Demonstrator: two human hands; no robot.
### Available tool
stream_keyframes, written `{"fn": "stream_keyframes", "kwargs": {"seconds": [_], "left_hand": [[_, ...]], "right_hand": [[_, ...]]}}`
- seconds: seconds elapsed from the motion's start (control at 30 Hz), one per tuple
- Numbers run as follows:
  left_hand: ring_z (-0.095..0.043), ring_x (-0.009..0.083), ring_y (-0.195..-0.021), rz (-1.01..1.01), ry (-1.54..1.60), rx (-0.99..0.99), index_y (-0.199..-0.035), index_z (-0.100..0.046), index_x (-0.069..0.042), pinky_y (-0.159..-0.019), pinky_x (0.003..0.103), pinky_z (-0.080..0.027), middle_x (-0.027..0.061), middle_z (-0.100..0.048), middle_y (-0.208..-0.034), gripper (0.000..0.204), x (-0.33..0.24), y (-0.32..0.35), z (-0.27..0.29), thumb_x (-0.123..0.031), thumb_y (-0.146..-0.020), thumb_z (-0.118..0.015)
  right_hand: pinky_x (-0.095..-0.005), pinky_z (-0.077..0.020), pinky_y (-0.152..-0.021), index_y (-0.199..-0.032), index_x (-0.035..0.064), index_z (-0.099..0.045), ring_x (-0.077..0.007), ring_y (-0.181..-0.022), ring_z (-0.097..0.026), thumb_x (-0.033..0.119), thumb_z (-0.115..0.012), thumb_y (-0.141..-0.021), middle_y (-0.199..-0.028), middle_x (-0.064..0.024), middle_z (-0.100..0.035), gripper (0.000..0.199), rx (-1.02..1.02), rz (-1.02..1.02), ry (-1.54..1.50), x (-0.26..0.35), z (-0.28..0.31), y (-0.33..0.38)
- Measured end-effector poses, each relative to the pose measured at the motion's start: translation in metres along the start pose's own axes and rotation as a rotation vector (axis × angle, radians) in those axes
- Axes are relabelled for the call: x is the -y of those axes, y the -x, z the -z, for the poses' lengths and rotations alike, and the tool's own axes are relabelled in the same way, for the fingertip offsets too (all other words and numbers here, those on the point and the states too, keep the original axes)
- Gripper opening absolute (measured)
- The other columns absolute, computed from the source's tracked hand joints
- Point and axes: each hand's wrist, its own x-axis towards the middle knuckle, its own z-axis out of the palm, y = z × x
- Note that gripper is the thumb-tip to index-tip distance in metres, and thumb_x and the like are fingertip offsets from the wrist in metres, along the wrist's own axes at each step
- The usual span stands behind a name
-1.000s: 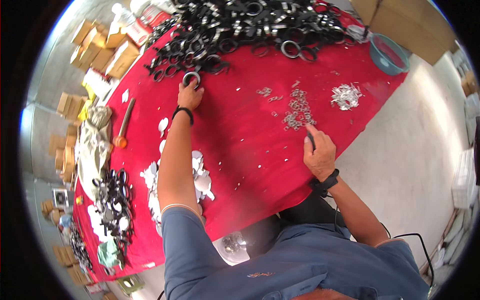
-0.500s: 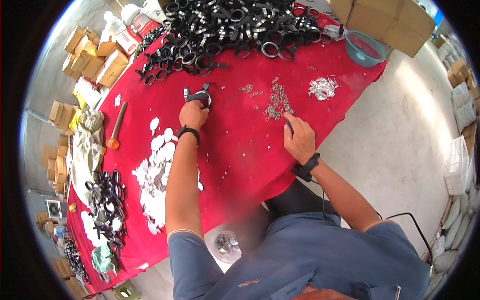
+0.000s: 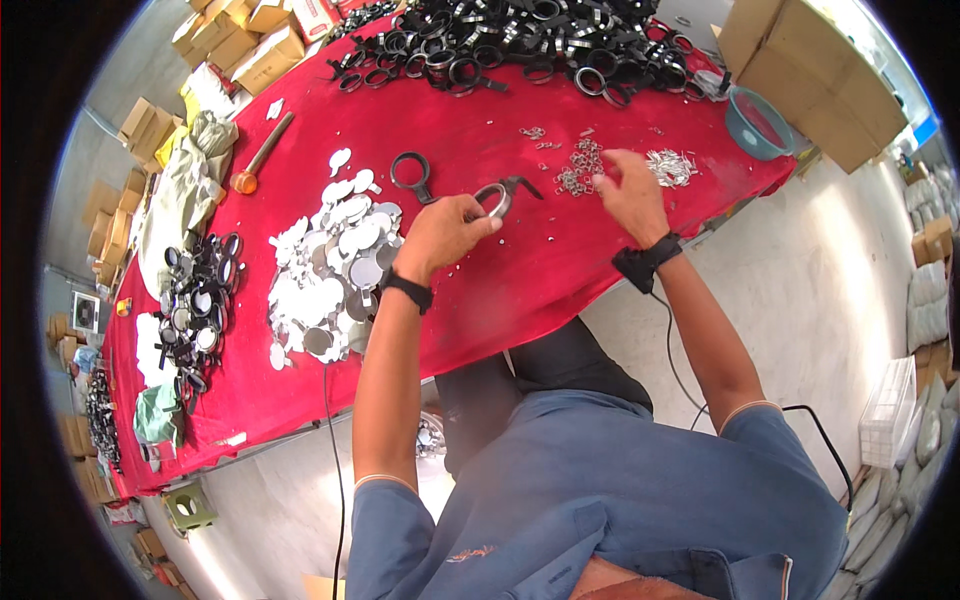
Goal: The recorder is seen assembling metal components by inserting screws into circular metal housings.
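My left hand (image 3: 445,232) is closed on a black ring with a silver inside (image 3: 492,200), pinched between thumb and fingers over the red cloth. A dark tail (image 3: 524,186) sticks out from the ring on its right. Behind my left hand, a second black ring with a short tab (image 3: 410,171) lies flat on the cloth. My right hand (image 3: 634,200) hovers at the right edge of a scatter of small metal clips (image 3: 580,168). Its thumb and forefinger are apart, with nothing visible between them. White slender pieces (image 3: 671,168) lie heaped just beyond that hand.
Round whitish discs with tabs (image 3: 325,270) lie heaped left of my left forearm. A mallet with an orange head (image 3: 245,182) rests farther left. Many black rings (image 3: 560,45) cover the far side. A blue-green basin (image 3: 757,125) stands by a cardboard box (image 3: 815,75) at right.
My left hand has picked up one ring and brought it nearer and to the right; another stays on the cloth. My right hand has moved to the clips' right edge. The whole view has shifted.
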Motion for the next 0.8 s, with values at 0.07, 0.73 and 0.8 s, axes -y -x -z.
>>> {"fn": "stream_keyframes", "kwargs": {"seconds": [0.07,0.73,0.8], "left_hand": [[-0.063,0.0192,-0.074,-0.053,0.048,0.014,-0.103,-0.076,-0.001,-0.07,0.037,-0.05,0.0089,-0.067,-0.079,0.037,0.001,0.023,-0.007,-0.036,-0.093,-0.081],[-0.068,0.0353,-0.087,0.329,-0.336,-0.619,-0.12,-0.075,-0.005,-0.078,0.047,-0.054,0.0158,-0.069,-0.098,0.047,0.082,0.2,0.027,-0.021,-0.078,-0.09],[-0.069,0.0331,-0.089,0.374,-0.392,-0.55,-0.119,-0.074,-0.004,-0.079,0.044,-0.056,0.0142,-0.068,-0.1,0.05,0.08,0.207,0.02,-0.024,-0.077,-0.092]], "right_hand": [[-0.0374,-0.0591,-0.087,-0.134,0.0008,-0.069,-0.0247,-0.095,-0.073,0.025,-0.082,-0.089,-0.116,-0.0181,-0.074,0.052,0.356,-0.139,-0.417,0.061,0.003,0.007],[-0.0369,-0.0545,-0.069,-0.125,-0.0016,-0.069,-0.0241,-0.072,-0.069,0.016,-0.079,-0.092,-0.086,-0.0143,-0.072,0.038,0.292,-0.176,-0.314,0.12,-0.042,0.076],[-0.0368,-0.0547,-0.07,-0.126,-0.0015,-0.069,-0.0237,-0.074,-0.07,0.015,-0.078,-0.093,-0.087,-0.0142,-0.073,0.038,0.331,-0.215,-0.321,0.12,-0.045,0.081]]}}
